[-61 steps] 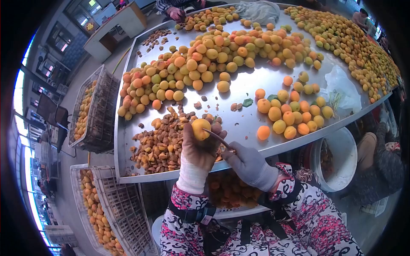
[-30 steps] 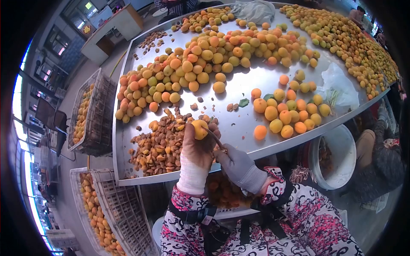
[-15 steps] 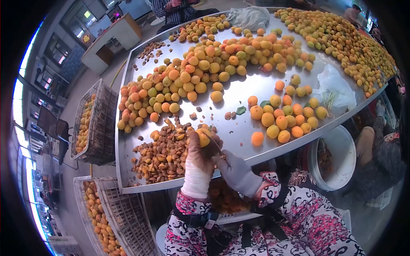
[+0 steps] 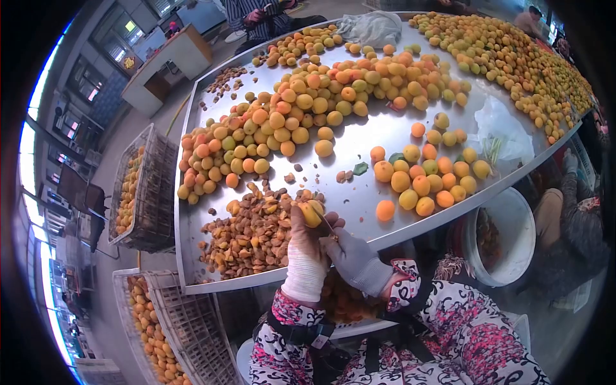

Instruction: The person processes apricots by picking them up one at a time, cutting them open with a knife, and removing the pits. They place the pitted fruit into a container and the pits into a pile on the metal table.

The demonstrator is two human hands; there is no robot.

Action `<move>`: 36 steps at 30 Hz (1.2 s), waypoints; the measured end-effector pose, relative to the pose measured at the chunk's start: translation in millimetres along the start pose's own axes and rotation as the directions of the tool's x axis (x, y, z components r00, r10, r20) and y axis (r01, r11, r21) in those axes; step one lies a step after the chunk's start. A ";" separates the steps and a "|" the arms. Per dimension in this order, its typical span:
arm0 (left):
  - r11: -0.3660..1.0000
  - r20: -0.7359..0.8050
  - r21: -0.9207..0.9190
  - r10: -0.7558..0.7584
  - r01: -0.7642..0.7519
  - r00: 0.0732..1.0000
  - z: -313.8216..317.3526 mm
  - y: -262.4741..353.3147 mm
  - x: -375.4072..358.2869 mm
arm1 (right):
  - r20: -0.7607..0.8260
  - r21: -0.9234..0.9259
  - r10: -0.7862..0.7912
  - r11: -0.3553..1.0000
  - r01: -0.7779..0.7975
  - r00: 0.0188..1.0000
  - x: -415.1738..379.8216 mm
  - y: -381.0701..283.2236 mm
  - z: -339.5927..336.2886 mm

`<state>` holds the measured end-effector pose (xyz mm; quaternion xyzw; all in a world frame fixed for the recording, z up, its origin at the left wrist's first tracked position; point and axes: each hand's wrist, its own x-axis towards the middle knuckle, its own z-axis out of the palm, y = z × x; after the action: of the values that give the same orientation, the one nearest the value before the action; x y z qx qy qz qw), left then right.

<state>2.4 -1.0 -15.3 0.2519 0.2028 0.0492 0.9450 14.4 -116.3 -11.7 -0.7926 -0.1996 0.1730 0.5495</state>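
Between the thumb and fingers of my left hand (image 4: 307, 240), wrapped in white at the wrist, is a yellow apricot (image 4: 312, 213). My right hand (image 4: 356, 260), in a grey glove, is closed around a small knife (image 4: 325, 219); its thin blade lies against the apricot's right side. Most of the knife's handle is hidden by the fingers. Both hands are above the near edge of the metal table (image 4: 398, 240). Just left of them lies a heap of brown apricot pits (image 4: 247, 234), with some orange pieces among them.
Whole apricots lie in a long pile (image 4: 282, 119) and a smaller group (image 4: 430, 179). A white bucket (image 4: 521, 237) stands right, crates (image 4: 154, 199) left. A plastic bag (image 4: 504, 131) lies on the table. Another person (image 4: 256, 19) sits across; one more is at right.
My left hand has shifted slightly right and down with the apricot, turning it a little. The right hand stays close beside it with the knife.
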 end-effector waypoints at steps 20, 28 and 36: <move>0.977 -0.040 0.165 0.142 -0.134 0.989 -4.1 9.6 7.4 | 0.122 -0.034 -0.008 0.999 0.012 0.992 4.4 0.4 -18.8; 0.786 0.185 0.536 0.246 -0.308 0.951 12.2 19.6 -12.1 | 0.161 0.045 -0.045 0.998 0.039 0.986 1.3 -6.0 -26.9; 0.918 0.020 0.335 0.219 -0.213 0.976 11.0 -2.4 -4.8 | 0.089 -0.034 -0.069 0.997 0.073 0.994 7.6 5.7 -28.5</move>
<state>2.5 -9.1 -6.2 0.4292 0.1878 0.1202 0.8753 35.7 -137.1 -7.9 -0.7867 -0.2548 0.1844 0.5311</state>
